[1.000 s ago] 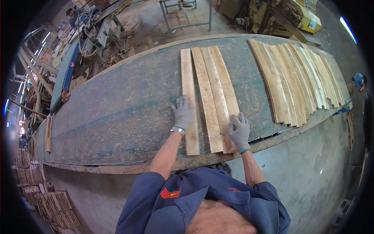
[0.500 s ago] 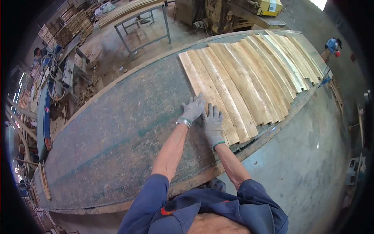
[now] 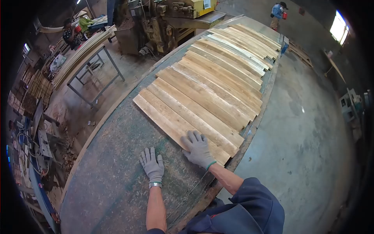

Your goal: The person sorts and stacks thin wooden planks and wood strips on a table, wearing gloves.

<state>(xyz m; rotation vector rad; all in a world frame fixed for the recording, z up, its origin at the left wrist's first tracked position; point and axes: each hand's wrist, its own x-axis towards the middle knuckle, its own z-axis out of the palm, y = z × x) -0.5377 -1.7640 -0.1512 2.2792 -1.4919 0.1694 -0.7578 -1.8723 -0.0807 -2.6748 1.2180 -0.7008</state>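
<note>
A row of pale wooden boards [image 3: 210,85] lies side by side across a long dark worktable [image 3: 113,163]. My right hand [image 3: 198,150], in a grey glove with a green cuff, rests on the nearest board [image 3: 171,123] close to its right end, fingers stretched out. To the left, my gloved left hand [image 3: 152,165] is over the bare table surface, apart from the boards, its fingers spread and holding nothing. A metal watch [image 3: 155,184] circles the left wrist.
Behind the table stands a large yellow and brown machine [image 3: 159,31]. Stacked planks lie on a metal stand [image 3: 95,78] at the left. Several other people are further off, one [image 3: 277,15] in blue at the far right. Concrete floor [image 3: 288,136] runs along the right.
My hands have come apart: the left has moved off the nearest board onto the table, and the right stays at that board. The view has turned to the right along the row.
</note>
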